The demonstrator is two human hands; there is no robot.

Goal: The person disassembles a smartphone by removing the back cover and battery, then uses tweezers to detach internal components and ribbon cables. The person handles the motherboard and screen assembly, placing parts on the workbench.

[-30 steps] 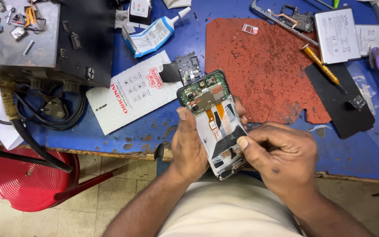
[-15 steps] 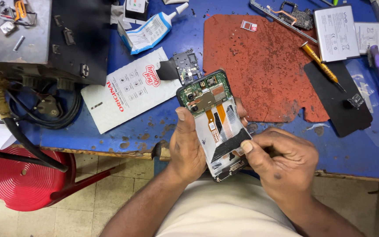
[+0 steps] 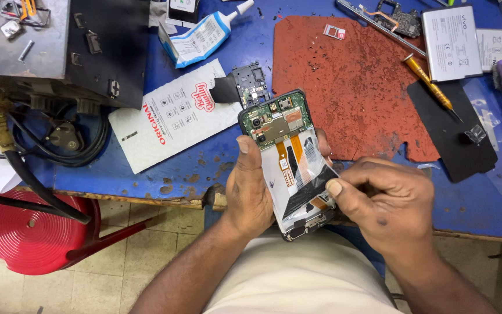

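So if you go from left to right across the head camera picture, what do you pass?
Red stool → white printed packet → left hand → opened phone → right hand → black sheet

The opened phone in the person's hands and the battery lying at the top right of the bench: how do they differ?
The opened phone is held up off the bench by the left hand, with the right hand at its side; the battery lies flat and untouched. The phone shows a green board and orange flex cables; the battery is a plain white slab. Both are flat rectangles.
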